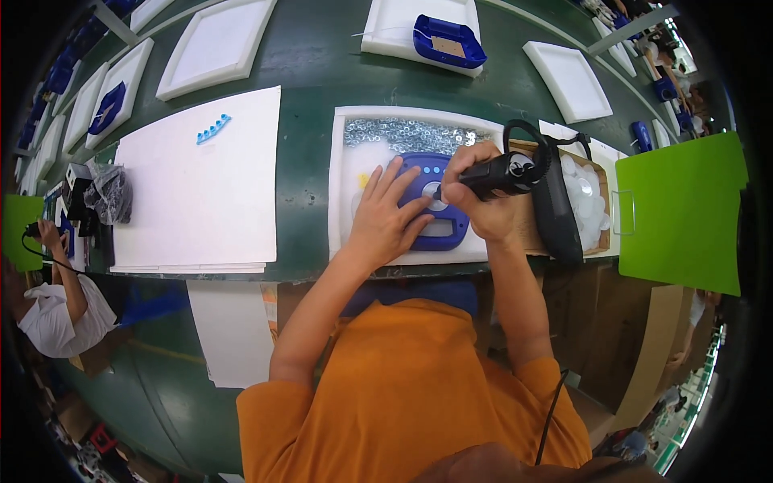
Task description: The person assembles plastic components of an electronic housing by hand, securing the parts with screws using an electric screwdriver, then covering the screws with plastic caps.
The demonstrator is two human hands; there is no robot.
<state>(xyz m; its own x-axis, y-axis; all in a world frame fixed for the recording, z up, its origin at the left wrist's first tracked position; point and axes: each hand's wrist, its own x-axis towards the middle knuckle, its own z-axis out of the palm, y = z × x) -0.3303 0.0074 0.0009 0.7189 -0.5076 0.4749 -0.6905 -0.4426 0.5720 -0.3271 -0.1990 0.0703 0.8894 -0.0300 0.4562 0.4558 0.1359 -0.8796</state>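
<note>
A blue plastic casing with a row of small light-blue buttons, a pale round centre and a window lies in a white foam tray. My left hand rests on the casing's left side, fingers spread, fingertips near the round centre. In my right hand is a black electric screwdriver, its front end pointing left at that centre. Whether its tip touches a screw is hidden by my fingers. Many small shiny metal pieces fill the tray's far part, and a small yellow piece sits left of the casing.
Right of the tray are a long black object, a cardboard box with white round parts and a green panel. White sheets with a light-blue strip lie left. Beyond is another blue casing on foam.
</note>
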